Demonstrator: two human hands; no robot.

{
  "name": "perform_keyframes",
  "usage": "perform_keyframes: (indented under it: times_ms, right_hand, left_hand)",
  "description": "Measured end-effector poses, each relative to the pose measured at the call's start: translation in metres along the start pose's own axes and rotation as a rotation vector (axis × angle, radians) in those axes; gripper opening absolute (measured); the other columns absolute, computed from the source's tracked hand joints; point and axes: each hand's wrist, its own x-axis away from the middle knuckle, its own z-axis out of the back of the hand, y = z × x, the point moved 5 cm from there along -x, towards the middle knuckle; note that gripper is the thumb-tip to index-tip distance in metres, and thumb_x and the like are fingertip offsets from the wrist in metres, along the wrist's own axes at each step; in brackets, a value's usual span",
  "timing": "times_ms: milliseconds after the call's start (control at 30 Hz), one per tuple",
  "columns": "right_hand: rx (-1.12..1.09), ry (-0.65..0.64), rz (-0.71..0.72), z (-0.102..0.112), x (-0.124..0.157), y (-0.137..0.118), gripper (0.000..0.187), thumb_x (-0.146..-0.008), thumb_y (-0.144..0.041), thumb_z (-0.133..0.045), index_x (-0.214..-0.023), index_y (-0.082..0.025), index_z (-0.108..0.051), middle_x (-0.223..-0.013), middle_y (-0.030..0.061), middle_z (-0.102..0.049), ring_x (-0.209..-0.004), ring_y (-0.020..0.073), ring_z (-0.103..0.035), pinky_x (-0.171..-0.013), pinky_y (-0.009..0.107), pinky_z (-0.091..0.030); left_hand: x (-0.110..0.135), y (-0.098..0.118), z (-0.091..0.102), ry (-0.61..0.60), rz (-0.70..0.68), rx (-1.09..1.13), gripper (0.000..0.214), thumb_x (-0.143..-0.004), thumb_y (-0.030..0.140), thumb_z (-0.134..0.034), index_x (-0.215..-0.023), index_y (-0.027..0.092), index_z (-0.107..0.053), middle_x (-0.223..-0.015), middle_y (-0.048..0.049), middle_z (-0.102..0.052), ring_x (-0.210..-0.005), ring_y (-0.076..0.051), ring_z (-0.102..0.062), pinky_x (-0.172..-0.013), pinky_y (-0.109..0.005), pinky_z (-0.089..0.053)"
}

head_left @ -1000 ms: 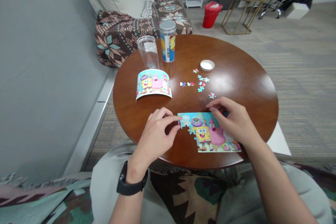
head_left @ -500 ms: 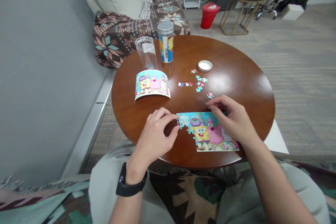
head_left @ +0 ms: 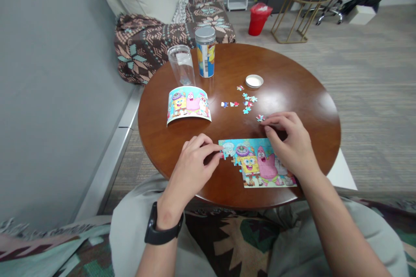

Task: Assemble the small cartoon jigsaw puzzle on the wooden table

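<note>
At the near edge of the round table lies one partly built jigsaw. Left hand: thumb and forefinger pinched tight on its left edge. Right hand: fingers loosely curled, narrow gap, heel over the jigsaw's upper right corner, forefinger touching one loose piece. Farther off: about seven scattered pieces, one curled reference picture, one white lid, one clear tube, one capped printed canister.

Turquoise-yellow-pink cartoon puzzle on glossy reddish-brown table
</note>
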Motion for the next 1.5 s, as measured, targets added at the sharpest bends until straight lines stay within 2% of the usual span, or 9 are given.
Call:
perform_keyframes:
  times_ms: [133,367,667,933,1033,1167,1267,1367,1500]
  right_hand:
    - [0.039,-0.018,0.014,-0.003,0.001,0.002,0.014,-0.086,-0.024,-0.055,-0.091,-0.024,-0.068,-0.114,0.0098,-0.064,-0.110,0.0289,-0.059,-0.097,0.049,-0.046]
    - [0.034,-0.085,0.031,-0.006,0.000,0.001,0.014,-0.087,-0.024,-0.054,-0.092,-0.024,-0.067,-0.114,0.0085,-0.068,-0.110,0.0288,-0.060,-0.097,0.050,-0.044]
    - [0.019,-0.123,0.046,-0.008,0.000,0.000,0.017,-0.088,-0.024,-0.053,-0.095,-0.025,-0.068,-0.115,0.0084,-0.068,-0.112,0.0290,-0.060,-0.100,0.052,-0.044]
    - [0.040,0.015,-0.006,-0.005,0.002,0.003,0.022,-0.087,-0.026,-0.056,-0.105,-0.021,-0.068,-0.117,0.0132,-0.060,-0.113,0.0286,-0.060,-0.099,0.049,-0.049]
    - [0.046,0.012,0.013,-0.008,0.002,0.001,0.026,-0.088,-0.024,-0.053,-0.109,-0.020,-0.068,-0.120,0.0142,-0.061,-0.114,0.0287,-0.060,-0.102,0.050,-0.048]
    - [0.025,-0.009,0.043,-0.012,0.003,0.002,0.030,-0.088,-0.023,-0.051,-0.114,-0.020,-0.066,-0.123,0.0145,-0.064,-0.119,0.0300,-0.059,-0.106,0.055,-0.046]
    - [0.020,-0.018,0.061,-0.016,0.004,0.003,0.027,-0.088,-0.023,-0.050,-0.108,-0.021,-0.069,-0.126,0.0136,-0.064,-0.123,0.0308,-0.058,-0.107,0.058,-0.044]
    - [0.029,-0.022,0.070,-0.019,0.005,0.003,0.026,-0.089,-0.023,-0.050,-0.104,-0.023,-0.071,-0.127,0.0121,-0.065,-0.125,0.0312,-0.057,-0.107,0.060,-0.043]
    - [0.052,-0.027,0.085,-0.021,0.006,0.003,0.030,-0.089,-0.022,-0.048,-0.108,-0.022,-0.072,-0.129,0.0123,-0.065,-0.127,0.0315,-0.056,-0.108,0.062,-0.042]
  left_hand:
    - [0.001,0.000,-0.001,-0.004,0.015,-0.005,0.013,-0.091,0.024,-0.060,-0.096,0.023,-0.072,-0.094,-0.0026,-0.062,-0.090,-0.018,-0.059,-0.085,-0.036,-0.045]
    - [0.002,0.000,-0.003,-0.014,0.009,-0.024,0.016,-0.091,0.028,-0.062,-0.103,0.023,-0.070,-0.097,-0.0028,-0.062,-0.093,-0.019,-0.059,-0.086,-0.036,-0.044]
    - [0.002,0.001,-0.002,0.016,0.000,-0.027,0.012,-0.091,0.026,-0.062,-0.096,0.023,-0.072,-0.093,-0.0026,-0.060,-0.089,-0.018,-0.059,-0.083,-0.035,-0.044]
    - [0.002,0.001,-0.002,0.000,-0.026,-0.049,0.015,-0.094,0.026,-0.056,-0.100,0.023,-0.069,-0.094,-0.0027,-0.062,-0.090,-0.018,-0.059,-0.082,-0.034,-0.043]
    - [0.003,0.002,-0.003,-0.004,-0.031,-0.057,0.016,-0.095,0.023,-0.053,-0.098,0.023,-0.069,-0.092,-0.0026,-0.062,-0.088,-0.017,-0.059,-0.081,-0.034,-0.042]
    - [0.002,0.001,0.000,-0.006,0.031,-0.070,0.018,-0.091,0.022,-0.056,-0.108,0.022,-0.063,-0.088,-0.0007,-0.061,-0.084,-0.017,-0.060,-0.078,-0.033,-0.045]
    - [-0.008,0.004,0.005,-0.053,0.067,-0.102,0.018,-0.091,0.024,-0.056,-0.108,0.021,-0.060,-0.088,-0.0006,-0.062,-0.082,-0.017,-0.061,-0.076,-0.033,-0.048]
    - [-0.031,0.015,0.007,-0.106,0.016,-0.196,0.017,-0.092,0.025,-0.053,-0.106,0.020,-0.060,-0.094,-0.0039,-0.065,-0.088,-0.020,-0.063,-0.079,-0.036,-0.050]
    - [-0.065,0.026,0.000,0.001,-0.085,-0.297,0.025,-0.096,0.019,-0.042,-0.115,0.015,-0.058,-0.119,-0.0123,-0.065,-0.114,-0.025,-0.060,-0.101,-0.043,-0.047]
